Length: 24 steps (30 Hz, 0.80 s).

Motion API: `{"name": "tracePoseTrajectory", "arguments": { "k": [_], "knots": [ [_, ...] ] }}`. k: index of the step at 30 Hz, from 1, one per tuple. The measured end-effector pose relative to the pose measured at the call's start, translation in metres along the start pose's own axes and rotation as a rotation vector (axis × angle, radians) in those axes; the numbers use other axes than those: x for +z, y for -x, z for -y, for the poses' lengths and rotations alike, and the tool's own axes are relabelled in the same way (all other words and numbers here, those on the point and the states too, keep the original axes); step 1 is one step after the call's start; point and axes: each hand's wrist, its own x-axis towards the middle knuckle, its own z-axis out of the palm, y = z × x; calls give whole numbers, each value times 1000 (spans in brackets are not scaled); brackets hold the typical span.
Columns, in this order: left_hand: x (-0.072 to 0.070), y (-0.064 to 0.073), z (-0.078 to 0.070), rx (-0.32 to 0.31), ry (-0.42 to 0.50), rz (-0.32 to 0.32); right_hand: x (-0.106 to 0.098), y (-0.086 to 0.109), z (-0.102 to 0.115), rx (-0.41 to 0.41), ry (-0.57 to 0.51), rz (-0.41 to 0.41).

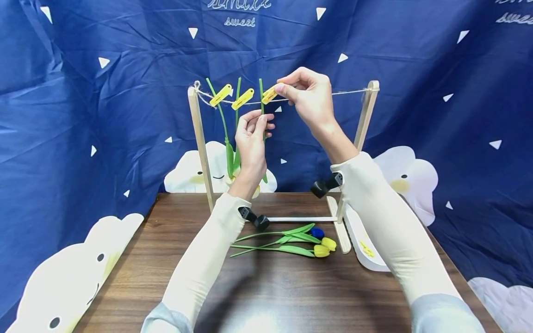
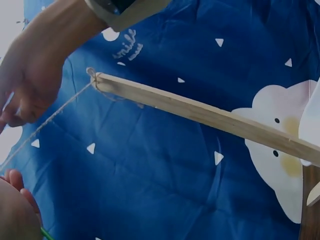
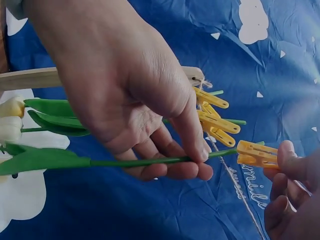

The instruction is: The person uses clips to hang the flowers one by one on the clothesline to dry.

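Left hand (image 1: 251, 138): pinches an artificial tulip's slim green stem (image 1: 261, 88), leaf hanging downward.
Right hand (image 1: 311, 95): pinches a yellow plastic clothespin (image 1: 270, 94), its mouth at that stem, by the thin beige twine (image 1: 350, 92).
Twine: two more yellow clothespins (image 1: 243, 99) hold green-stemmed flowers (image 1: 230, 159), stems up.
Brown wooden tabletop (image 1: 300, 296): one blue tulip (image 1: 317, 232), two yellow tulips (image 1: 321, 251), lying flat.
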Motion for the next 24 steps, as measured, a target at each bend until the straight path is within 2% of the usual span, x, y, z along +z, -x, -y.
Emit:
{"name": "tracePoseTrajectory", "arguments": {
  "k": [7, 13, 20, 24],
  "knots": [
    [-1, -5, 4, -74, 15, -40, 10, -7, -9, 43, 68, 11],
    [-3, -8, 5, -92, 8, -38, 13, -7, -15, 107, 115, 40],
    [-3, -10, 1, -116, 0, -51, 13, -7, -14, 139, 92, 78],
    [-5, -11, 1, -124, -7, -64, 12, -5, -14, 164, 164, 118]
  ]
}}
